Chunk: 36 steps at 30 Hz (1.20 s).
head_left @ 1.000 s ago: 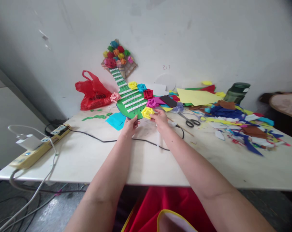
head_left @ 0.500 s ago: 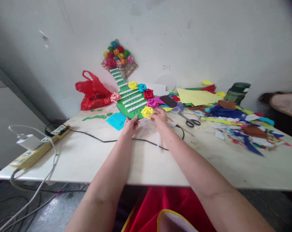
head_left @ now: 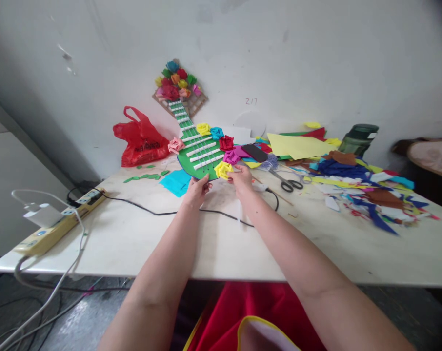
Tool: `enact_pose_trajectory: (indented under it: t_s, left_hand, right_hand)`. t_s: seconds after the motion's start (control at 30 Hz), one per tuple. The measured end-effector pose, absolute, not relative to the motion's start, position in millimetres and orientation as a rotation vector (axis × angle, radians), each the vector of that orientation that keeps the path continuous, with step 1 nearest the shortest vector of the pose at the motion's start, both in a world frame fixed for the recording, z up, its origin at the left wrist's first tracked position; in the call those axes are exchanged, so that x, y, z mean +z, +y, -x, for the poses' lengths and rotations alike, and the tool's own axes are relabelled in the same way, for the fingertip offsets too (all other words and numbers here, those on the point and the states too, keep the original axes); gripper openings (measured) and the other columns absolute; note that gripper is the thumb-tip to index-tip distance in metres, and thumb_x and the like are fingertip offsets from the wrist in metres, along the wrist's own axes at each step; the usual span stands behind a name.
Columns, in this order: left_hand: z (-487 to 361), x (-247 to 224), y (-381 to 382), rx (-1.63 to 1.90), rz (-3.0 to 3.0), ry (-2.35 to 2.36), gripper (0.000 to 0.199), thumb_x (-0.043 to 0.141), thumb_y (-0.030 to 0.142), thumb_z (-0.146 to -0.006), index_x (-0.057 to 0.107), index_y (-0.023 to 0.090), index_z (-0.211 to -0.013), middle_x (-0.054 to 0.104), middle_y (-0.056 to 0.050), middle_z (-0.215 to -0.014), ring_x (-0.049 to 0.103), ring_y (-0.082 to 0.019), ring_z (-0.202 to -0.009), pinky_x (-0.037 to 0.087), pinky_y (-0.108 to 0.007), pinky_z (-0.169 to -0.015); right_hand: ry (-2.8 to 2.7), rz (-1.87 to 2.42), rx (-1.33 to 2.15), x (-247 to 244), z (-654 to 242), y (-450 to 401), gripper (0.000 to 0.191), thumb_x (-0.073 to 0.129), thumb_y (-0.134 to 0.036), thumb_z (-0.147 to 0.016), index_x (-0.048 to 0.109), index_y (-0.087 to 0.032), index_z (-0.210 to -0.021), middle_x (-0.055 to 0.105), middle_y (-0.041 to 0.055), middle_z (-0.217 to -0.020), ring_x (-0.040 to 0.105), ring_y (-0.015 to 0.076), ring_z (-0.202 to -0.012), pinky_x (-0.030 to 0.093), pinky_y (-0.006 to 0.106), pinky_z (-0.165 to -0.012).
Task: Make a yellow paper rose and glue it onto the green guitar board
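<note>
A green paper guitar [head_left: 191, 163] with white strips across its neck and body and thin strings leans away from me above the table. My left hand [head_left: 198, 190] grips its bottom edge, the thumb on the front. At the lower right edge, the fingers of my right hand [head_left: 240, 176] are closed at a yellow paper flower [head_left: 223, 170]; their far tips are hidden. A magenta flower [head_left: 231, 156], a red flower [head_left: 226, 143], a blue flower [head_left: 217, 133] and another yellow flower [head_left: 203, 128] line the right side. A pink flower [head_left: 176, 145] sits on the left edge.
A blue paper sheet [head_left: 175, 183] and green paper leaves [head_left: 148, 176] lie left, before a red plastic bag [head_left: 142, 141]. Scissors [head_left: 291, 185], a phone [head_left: 254, 152], paper scraps [head_left: 382, 197] and a bottle [head_left: 358, 140] are right. A black cable [head_left: 158, 213] runs from the power strip [head_left: 45, 239].
The guitar has tilted slightly, its neck and upper flowers shifting a little to the right. Both hands keep nearly the same place and hold.
</note>
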<state>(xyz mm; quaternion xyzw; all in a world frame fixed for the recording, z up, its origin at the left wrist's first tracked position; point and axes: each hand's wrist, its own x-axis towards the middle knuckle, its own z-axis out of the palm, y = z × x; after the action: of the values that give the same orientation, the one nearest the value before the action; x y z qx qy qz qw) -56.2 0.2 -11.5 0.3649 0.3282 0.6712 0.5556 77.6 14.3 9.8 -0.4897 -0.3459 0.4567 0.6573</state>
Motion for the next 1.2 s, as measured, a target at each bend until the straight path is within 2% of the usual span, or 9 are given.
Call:
enact_pose_trajectory:
  t_s: [0.27,0.4,0.6,1.0,1.2]
  left_hand:
    - [55.4,-11.1,-0.4,1.585,-0.851,0.798,0.04,0.075,0.016,-0.061,0.05,0.017,-0.093,0.057,0.004,-0.063,0.051,-0.005,-0.04,0.024,-0.014,-0.034]
    - [55.3,-10.9,0.1,1.587,-0.852,0.792,0.04,0.075,0.016,-0.061,0.051,0.016,-0.092,0.058,0.004,-0.063,0.051,-0.005,-0.04,0.024,-0.014,-0.034]
    - [54.9,-11.4,0.6,1.586,-0.849,0.79,0.04,0.076,0.016,-0.06,0.051,0.017,-0.092,0.057,0.004,-0.063,0.051,-0.005,-0.04,0.023,-0.014,-0.033]
    - [54.3,-12.0,0.5,1.582,-0.869,0.778,0.04,0.075,0.016,-0.059,0.049,0.017,-0.089,0.057,0.004,-0.064,0.051,-0.005,-0.04,0.023,-0.014,-0.033]
    - [53.9,-10.3,-2.1,1.583,-0.89,0.759,0.041,0.078,0.019,-0.057,0.052,0.016,-0.089,0.056,0.005,-0.064,0.05,-0.005,-0.04,0.023,-0.014,-0.033]
  right_hand:
    - [-0.839,1.108,1.074,8.1,-79.7,13.3,0.042,0.061,-0.009,-0.061,0.053,-0.017,-0.102,0.057,-0.0032,-0.072,0.058,0.0109,-0.059,0.049,0.021,-0.047]
    - [-0.844,1.126,1.109,12.4,-81.2,9.8,0.041,0.06,-0.013,-0.065,0.053,-0.015,-0.105,0.059,-0.0011,-0.075,0.058,0.0112,-0.058,0.048,0.021,-0.043]
    - [-0.819,1.135,1.088,13.7,-79.6,8.2,0.052,0.07,-0.018,-0.062,0.049,-0.016,-0.109,0.057,-0.0025,-0.074,0.057,0.0104,-0.056,0.049,0.021,-0.042]
    - [-0.812,1.102,1.143,9.0,-83.8,19.0,0.065,0.075,-0.014,-0.058,0.046,-0.013,-0.116,0.057,-0.0063,-0.061,0.056,0.0102,-0.046,0.047,0.02,-0.041]
    - [-0.827,1.105,1.137,4.6,-88.3,28.9,0.079,0.079,-0.016,-0.055,0.041,-0.015,-0.125,0.059,-0.0061,-0.061,0.055,0.0098,-0.043,0.046,0.02,-0.04]
